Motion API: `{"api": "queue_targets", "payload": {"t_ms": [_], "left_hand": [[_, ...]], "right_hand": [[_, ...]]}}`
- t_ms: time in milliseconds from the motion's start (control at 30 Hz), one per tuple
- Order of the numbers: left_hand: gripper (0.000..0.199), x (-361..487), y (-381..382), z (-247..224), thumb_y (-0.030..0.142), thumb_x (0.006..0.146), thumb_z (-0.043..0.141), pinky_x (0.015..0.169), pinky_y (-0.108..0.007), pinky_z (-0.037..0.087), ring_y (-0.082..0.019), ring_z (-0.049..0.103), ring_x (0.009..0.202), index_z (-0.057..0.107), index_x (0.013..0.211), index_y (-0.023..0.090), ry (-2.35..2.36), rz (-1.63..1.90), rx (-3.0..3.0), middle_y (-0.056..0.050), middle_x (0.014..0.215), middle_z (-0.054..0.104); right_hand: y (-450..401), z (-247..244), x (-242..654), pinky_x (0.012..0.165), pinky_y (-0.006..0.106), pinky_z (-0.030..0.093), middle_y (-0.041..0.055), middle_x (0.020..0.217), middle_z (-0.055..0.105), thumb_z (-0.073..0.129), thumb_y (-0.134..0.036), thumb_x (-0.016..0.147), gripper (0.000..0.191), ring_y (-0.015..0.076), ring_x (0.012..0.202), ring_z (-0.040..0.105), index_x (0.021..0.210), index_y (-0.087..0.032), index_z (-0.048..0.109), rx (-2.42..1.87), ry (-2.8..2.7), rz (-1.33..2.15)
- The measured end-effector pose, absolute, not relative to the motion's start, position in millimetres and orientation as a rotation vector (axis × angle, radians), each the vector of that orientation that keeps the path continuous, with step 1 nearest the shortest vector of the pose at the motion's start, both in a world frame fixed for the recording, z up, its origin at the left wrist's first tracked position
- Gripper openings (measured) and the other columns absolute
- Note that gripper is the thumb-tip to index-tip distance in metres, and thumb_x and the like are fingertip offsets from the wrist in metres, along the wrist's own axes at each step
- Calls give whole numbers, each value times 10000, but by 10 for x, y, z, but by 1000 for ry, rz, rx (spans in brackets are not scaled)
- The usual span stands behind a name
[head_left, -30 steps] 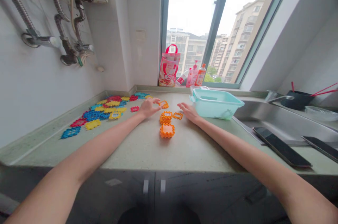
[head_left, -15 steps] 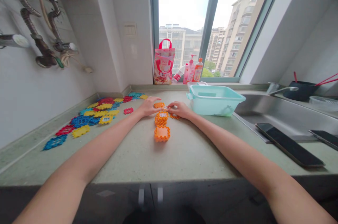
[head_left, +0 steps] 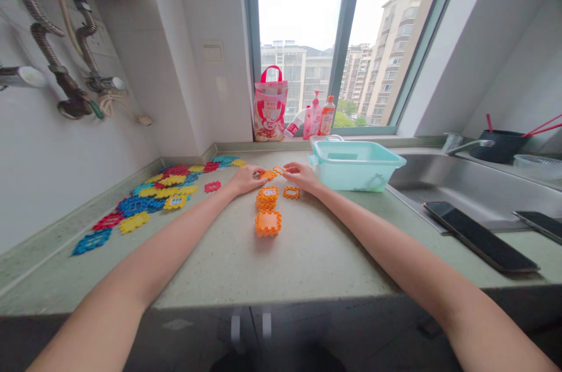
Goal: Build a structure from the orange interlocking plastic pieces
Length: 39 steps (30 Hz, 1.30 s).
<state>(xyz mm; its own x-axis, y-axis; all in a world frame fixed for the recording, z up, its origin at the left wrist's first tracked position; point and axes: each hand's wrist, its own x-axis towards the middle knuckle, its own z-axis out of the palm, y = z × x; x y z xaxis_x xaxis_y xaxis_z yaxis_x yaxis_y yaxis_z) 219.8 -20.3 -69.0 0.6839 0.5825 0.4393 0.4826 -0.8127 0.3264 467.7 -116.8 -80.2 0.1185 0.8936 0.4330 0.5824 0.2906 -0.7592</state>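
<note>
My left hand [head_left: 248, 179] has its fingers closed on an orange tile [head_left: 268, 175] above the middle of the counter. Between the fingers of my right hand [head_left: 302, 175] is a thin orange frame piece [head_left: 278, 170], tilted near the tile. Nearer to me stands a stack of orange tiles [head_left: 267, 199] with a patterned top piece. In front of it sits an orange block [head_left: 268, 223] with a solid-looking top. A hollow orange piece [head_left: 291, 192] lies flat below my right hand.
Blue, yellow and red tiles [head_left: 134, 222] are spread at the left, with one red tile [head_left: 213, 186] apart. A turquoise basket [head_left: 357, 168] is right of my right hand, beside the sink [head_left: 472, 185]. A phone [head_left: 478, 236] lies at the sink's edge.
My left hand has closed on the orange tile. My right hand has lifted the frame piece off the stack's far side, uncovering the hollow piece. The view has shifted slightly.
</note>
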Motion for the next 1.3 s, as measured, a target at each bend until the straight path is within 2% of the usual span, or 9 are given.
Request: {"api": "queue_targets", "payload": {"t_ms": [167,267,333,500,667,867,1000,1167,1300], "left_hand": [[508,2141,-280,-648,524,753,769,915,-378,585,-255,743,990,742,1170,234,886,829,2658,-52,1057,807],[554,2128,-318,-618,555,776,766,910,-374,584,-252,744,1018,723,1230,240,850,955,2614,-52,1114,802],[521,2150,-335,-610,595,814,736,908,-366,580,-253,743,1020,746,1194,239,850,1003,2611,-57,1144,798],[465,2259,-362,-640,682,818,715,846,-355,574,-260,743,917,828,1023,281,959,792,2709,-33,1008,819],[408,2217,-300,-673,522,794,760,903,-364,582,-257,745,975,814,1092,248,855,764,2636,-50,1078,814],[806,2088,-210,-689,370,728,800,1067,-423,520,-260,714,1142,551,1473,191,610,685,2410,-107,1223,771],[839,2107,-220,-683,388,688,845,1057,-453,517,-287,706,1140,565,1452,186,650,699,2413,-118,1193,764],[750,2118,-206,-705,391,712,831,1012,-438,540,-269,718,1069,604,1396,183,706,752,2405,-103,1143,771],[754,2122,-164,-744,364,692,839,1020,-435,543,-266,722,1070,599,1373,149,739,797,2354,-124,1138,771]], "right_hand": [[-1169,-797,4685,817,322,603,74,1001,809,770,-392,872,301,206,913,756,1101,-198,751,-1340,-1542,456],[-1161,-794,4693,825,320,599,74,1004,809,761,-386,877,304,208,938,755,1113,-194,746,-1325,-1537,478],[-1158,-794,4694,826,326,598,76,995,810,761,-392,879,308,212,930,754,1113,-192,746,-1324,-1535,481],[-1158,-790,4687,837,336,595,67,978,810,777,-362,872,273,208,908,751,1092,-202,750,-1332,-1526,475],[-1186,-759,4676,871,346,594,78,1005,808,786,-344,864,267,214,945,750,1083,-194,756,-1327,-1520,469],[-1272,-762,4602,882,317,570,47,1132,786,756,-320,879,277,201,1049,722,1142,-233,755,-1239,-1719,358],[-1302,-753,4542,905,320,546,46,1140,778,682,-304,951,176,201,1057,705,1072,-237,793,-1245,-1982,281],[-1442,-544,4681,947,331,537,97,1258,741,571,-387,1040,306,227,1143,686,1210,-217,761,-1361,-2058,267],[-1626,-384,4845,890,331,551,96,1182,755,855,-504,802,589,255,1029,713,1304,-226,717,-1575,-2255,343]]}}
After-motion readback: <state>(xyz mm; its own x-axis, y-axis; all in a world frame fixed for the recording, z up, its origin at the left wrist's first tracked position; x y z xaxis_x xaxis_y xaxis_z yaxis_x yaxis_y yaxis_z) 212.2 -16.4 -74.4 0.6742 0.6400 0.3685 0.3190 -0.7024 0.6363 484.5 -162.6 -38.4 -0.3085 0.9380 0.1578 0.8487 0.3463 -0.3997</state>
